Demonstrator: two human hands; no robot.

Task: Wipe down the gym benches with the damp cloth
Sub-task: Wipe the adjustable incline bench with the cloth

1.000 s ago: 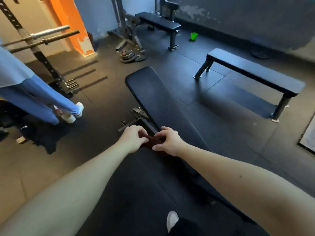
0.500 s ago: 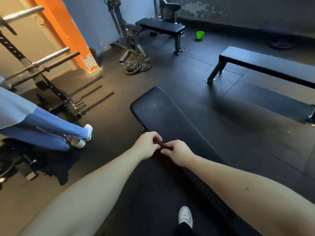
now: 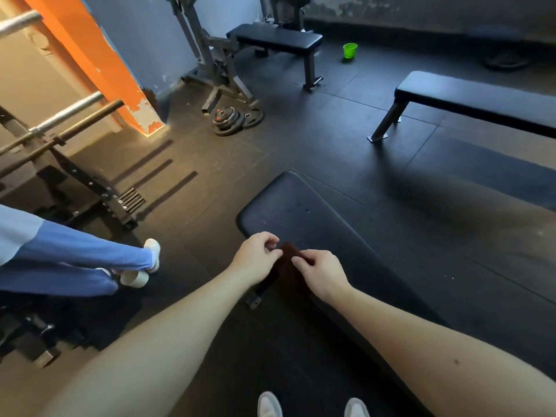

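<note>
Cloth (image 3: 289, 267) (perhaps folded) is pinched between left hand (image 3: 255, 257) and right hand (image 3: 324, 273).

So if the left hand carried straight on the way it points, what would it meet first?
Probably the black padded bench top just beyond the dark red cloth the left hand pinches; depth is unclear.

Both hands meet over the near bench (image 3: 304, 212): the left hand (image 3: 255, 258) and right hand (image 3: 322, 273) each pinch a dark cloth (image 3: 288, 260). Another bench (image 3: 481, 97) stands to the right, a green cup (image 3: 350, 50) beyond.
</note>
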